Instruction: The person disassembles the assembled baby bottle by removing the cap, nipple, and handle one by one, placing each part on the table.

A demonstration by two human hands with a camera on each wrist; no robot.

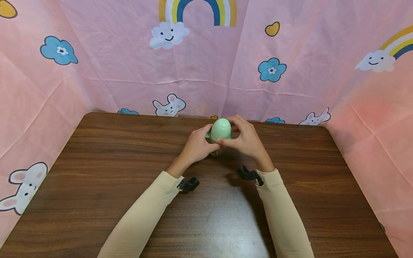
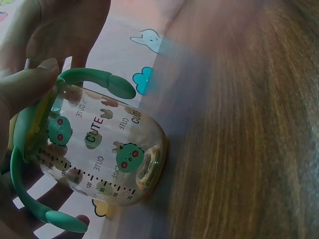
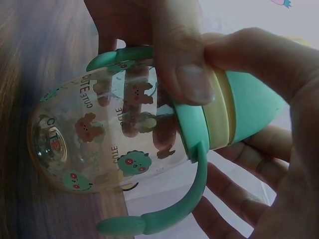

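Note:
A baby bottle (image 2: 107,132) with a clear printed body stands upright at the far middle of the table. It has two green side handles (image 3: 174,214), a yellow ring (image 3: 219,114) and a rounded mint-green cap (image 1: 221,129). My left hand (image 1: 196,145) grips it from the left, thumb on the green collar (image 3: 192,127) and fingers behind the body. From the right, my right hand (image 1: 246,138) holds the cap end, its thumb near the yellow ring and its fingers round the far side. Whether the base touches the table is hard to tell.
The brown wooden table (image 1: 96,179) stretches around the bottle. A pink printed cloth (image 1: 206,64) hangs behind the table's back edge and along both sides. Dark wrist cameras (image 1: 188,184) sit under both cuffs.

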